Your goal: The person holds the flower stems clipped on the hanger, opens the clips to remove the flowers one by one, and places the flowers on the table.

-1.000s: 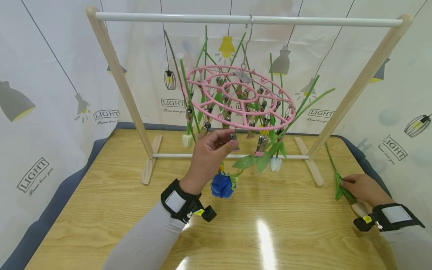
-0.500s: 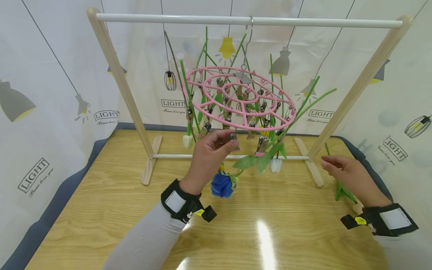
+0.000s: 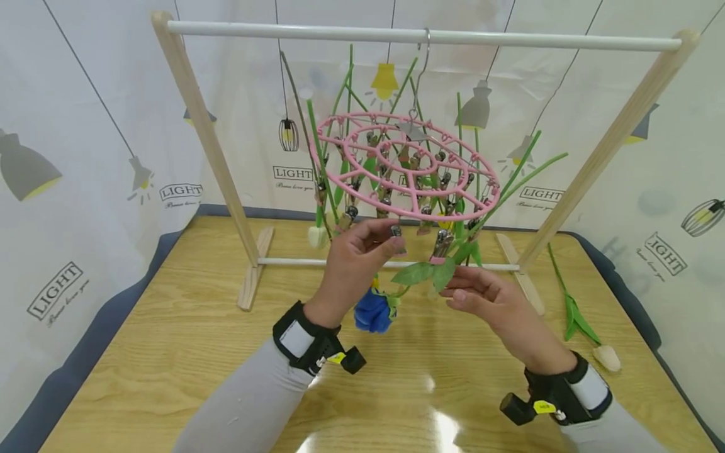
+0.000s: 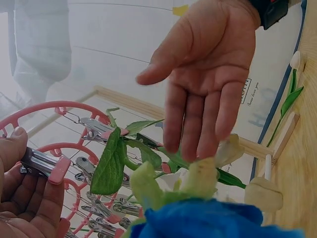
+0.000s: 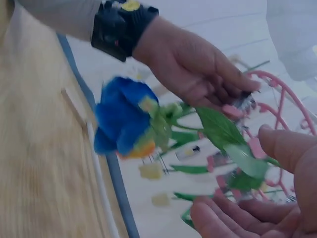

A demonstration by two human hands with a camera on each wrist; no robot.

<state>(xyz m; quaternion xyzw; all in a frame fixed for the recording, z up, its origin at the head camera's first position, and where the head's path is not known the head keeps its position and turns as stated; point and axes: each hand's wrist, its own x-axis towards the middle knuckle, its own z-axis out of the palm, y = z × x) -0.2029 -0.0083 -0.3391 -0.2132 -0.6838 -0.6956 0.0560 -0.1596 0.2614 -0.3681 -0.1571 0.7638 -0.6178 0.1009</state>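
Observation:
My left hand [image 3: 354,261] pinches a metal clip [image 4: 42,165] with pink tips, hanging from the front rim of a pink round clip hanger [image 3: 438,218]. The right hand [image 3: 501,308] is beside the green leaves [image 3: 412,274] of an upside-down blue flower [image 3: 372,313], fingers loosely bent and holding nothing. In the left wrist view its palm faces the camera above the blue bloom. Another clip [image 3: 442,242] grips that flower's stem. Several white tulips and other stems hang from clips around the hanger.
A white tulip [image 3: 607,358] lies on the wooden table [image 3: 187,352] at the right. The hanger hooks over the white bar [image 3: 538,40] of a rack with wooden legs [image 3: 612,148]. A printed lamp-pattern cloth surrounds the table.
The right hand has let go of the tulip on the table at the right and moved left to the blue flower's leaves. The left hand keeps its hold on the clip.

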